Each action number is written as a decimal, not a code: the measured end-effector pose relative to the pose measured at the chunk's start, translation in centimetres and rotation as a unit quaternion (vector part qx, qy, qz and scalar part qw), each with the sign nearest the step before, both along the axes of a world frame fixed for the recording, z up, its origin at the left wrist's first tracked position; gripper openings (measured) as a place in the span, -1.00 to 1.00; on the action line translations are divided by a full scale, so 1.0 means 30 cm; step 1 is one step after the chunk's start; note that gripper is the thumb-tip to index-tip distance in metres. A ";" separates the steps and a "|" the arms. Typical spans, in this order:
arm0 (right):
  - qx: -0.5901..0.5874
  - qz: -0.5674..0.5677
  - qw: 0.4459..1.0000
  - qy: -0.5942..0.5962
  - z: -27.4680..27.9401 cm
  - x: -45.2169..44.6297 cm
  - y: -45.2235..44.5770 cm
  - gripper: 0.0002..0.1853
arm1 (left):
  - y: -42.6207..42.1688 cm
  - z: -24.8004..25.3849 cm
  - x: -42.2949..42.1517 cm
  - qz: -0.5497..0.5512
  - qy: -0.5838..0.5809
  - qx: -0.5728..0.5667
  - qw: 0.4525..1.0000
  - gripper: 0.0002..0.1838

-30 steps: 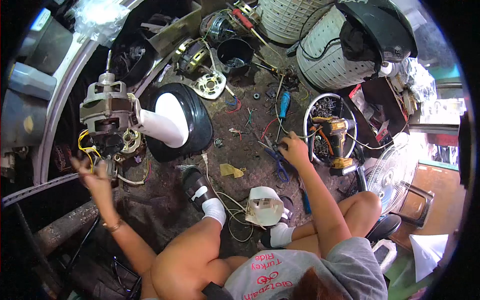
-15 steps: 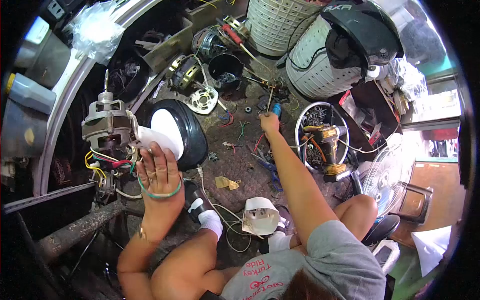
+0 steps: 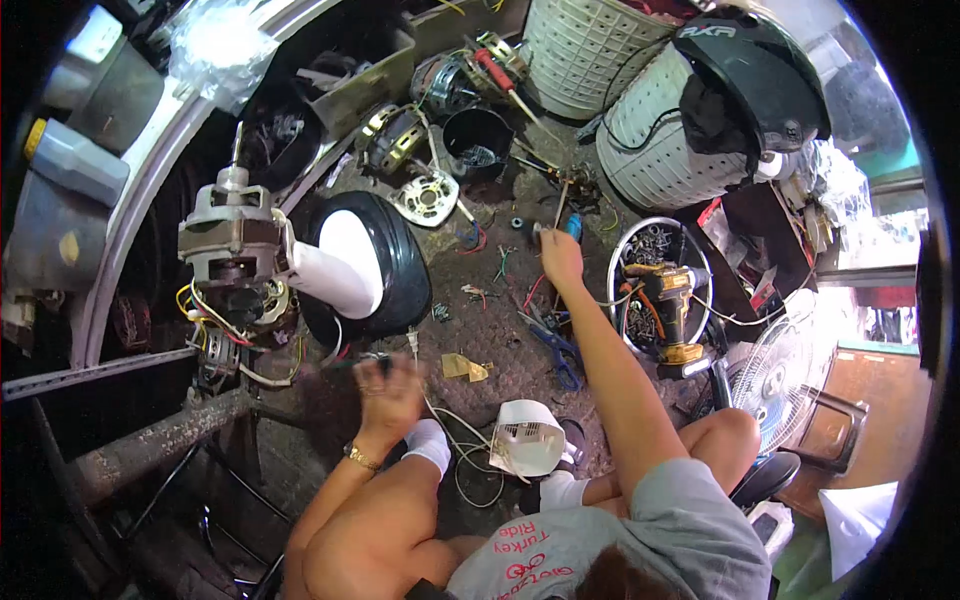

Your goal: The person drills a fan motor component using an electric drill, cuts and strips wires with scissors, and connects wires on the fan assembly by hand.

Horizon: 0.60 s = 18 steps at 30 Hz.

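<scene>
We've got the floor (image 3: pixel 510 330) carrying the lot: fan stand (image 3: pixel 330 262) toward its left edge, motor (image 3: pixel 228 235) on the stand's upper end. Our judgement: leave the stand planted and keep the wires (image 3: pixel 238 340) below the motor slack, since a tug could tip it. Left hand (image 3: pixel 388 395), blurred, is on our side of the stand's base; fingers look loosely spread, but we can't tell if it has a wire. Right hand (image 3: pixel 562 258) is mid-floor toward the far edge, fingers curled in right by the blue-handled screwdriver (image 3: pixel 573 226); grip hidden, can't tell. We'd take the screwdriver by its handle, knuckles clear of the scissors (image 3: pixel 553 342) nearer us.

Versus half a second ago: left hand has dropped from beside the stand's neck, where it was raised with a teal wire across it; right hand is still by the screwdriver.
</scene>
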State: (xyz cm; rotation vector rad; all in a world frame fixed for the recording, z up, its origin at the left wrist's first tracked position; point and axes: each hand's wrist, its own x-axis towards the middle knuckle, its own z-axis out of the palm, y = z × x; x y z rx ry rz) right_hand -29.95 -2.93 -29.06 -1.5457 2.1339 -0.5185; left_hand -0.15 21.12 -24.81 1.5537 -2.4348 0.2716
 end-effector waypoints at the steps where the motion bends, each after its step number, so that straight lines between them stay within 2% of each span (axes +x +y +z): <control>1: 0.034 0.024 0.987 -0.158 0.023 -0.013 0.035 -0.59 | -0.024 0.019 -0.021 -0.086 0.050 0.004 0.995 -0.13; 2: 0.069 0.040 0.947 -0.312 0.054 -0.022 0.082 -0.56 | -0.068 0.046 -0.044 -0.174 0.101 0.010 0.980 -0.14; 3: 0.076 0.036 0.947 -0.312 0.116 -0.015 0.126 -0.56 | -0.121 0.071 -0.079 -0.160 0.200 0.049 0.965 -0.10; 4: 0.122 0.051 0.922 -0.365 0.205 0.003 0.173 -0.56 | -0.179 0.101 -0.123 -0.145 0.296 0.089 0.940 -0.06; 5: 0.166 0.064 0.891 -0.418 0.282 0.022 0.215 -0.55 | -0.248 0.158 -0.177 -0.120 0.382 0.129 0.907 -0.07; 6: 0.170 0.057 0.890 -0.420 0.343 0.041 0.248 -0.55 | -0.309 0.208 -0.220 -0.093 0.463 0.166 0.865 -0.07; 7: 0.188 0.076 0.860 -0.468 0.396 0.061 0.278 -0.56 | -0.344 0.230 -0.240 -0.095 0.462 0.173 0.865 -0.07; 9: 0.232 0.090 0.782 -0.571 0.424 0.067 0.310 -0.60 | -0.391 0.256 -0.266 -0.132 0.485 0.373 0.780 -0.22; 10: 0.228 0.088 0.785 -0.569 0.436 0.062 0.315 -0.60 | -0.392 0.254 -0.277 -0.137 0.486 0.372 0.779 -0.22; 11: 0.226 0.034 0.720 -0.655 0.452 0.058 0.320 -0.64 | -0.388 0.241 -0.290 -0.072 0.563 0.484 0.666 -0.32; 12: 0.220 -0.020 0.643 -0.733 0.482 0.059 0.323 -0.64 | -0.384 0.235 -0.300 -0.004 0.617 0.582 0.530 -0.43; 13: 0.161 -0.040 0.636 -0.754 0.515 0.057 0.327 -0.60 | -0.376 0.229 -0.299 -0.023 0.715 0.603 0.353 -0.58; 14: 0.160 -0.041 0.638 -0.752 0.513 0.050 0.330 -0.60 | -0.377 0.219 -0.291 -0.025 0.716 0.604 0.351 -0.58; 16: 0.056 -0.069 0.791 -0.605 0.482 0.031 0.337 -0.54 | -0.388 0.257 -0.270 -0.005 0.759 0.597 0.260 -0.60; 17: 0.079 -0.028 0.844 -0.529 0.453 0.022 0.348 -0.50 | -0.397 0.273 -0.262 -0.025 0.753 0.599 0.270 -0.62; 18: 0.082 -0.028 0.844 -0.530 0.431 0.039 0.366 -0.50 | -0.389 0.261 -0.255 -0.022 0.754 0.598 0.270 -0.62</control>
